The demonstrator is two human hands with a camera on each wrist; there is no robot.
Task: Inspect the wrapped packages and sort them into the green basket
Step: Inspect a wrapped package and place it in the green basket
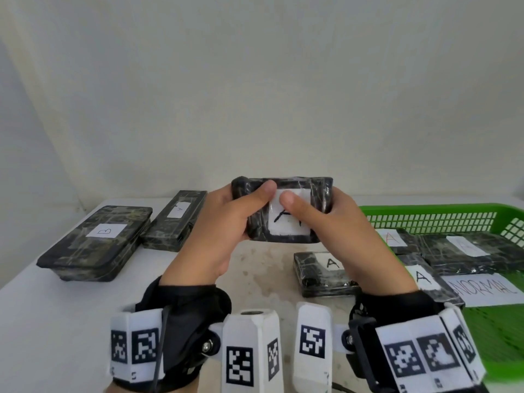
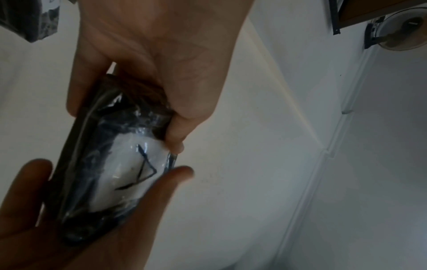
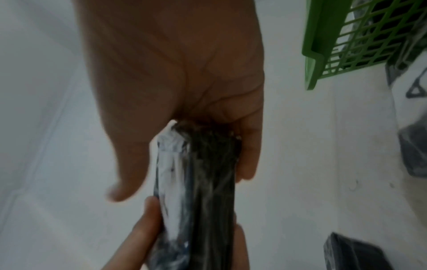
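I hold a black wrapped package point(image 1: 286, 222) with a white label marked "A" up in front of me above the table. My left hand point(image 1: 241, 211) grips its left end and my right hand point(image 1: 320, 205) grips its right end, both thumbs lying on the label side. The left wrist view shows the package point(image 2: 129, 173) and its "A" between my left hand point(image 2: 161, 73) and the other hand's fingers. The right wrist view shows the package point(image 3: 208, 182) edge-on in my right hand point(image 3: 184, 73). The green basket point(image 1: 425, 219) stands at the right and holds several "A" packages.
A large package marked "B" point(image 1: 96, 242) and a narrower one marked "A" point(image 1: 175, 219) lie on the white table point(image 1: 56, 321) at the left. Another "A" package point(image 1: 323, 273) lies beside the basket. A paper reading "NORMAL" point(image 1: 485, 287) lies in the basket.
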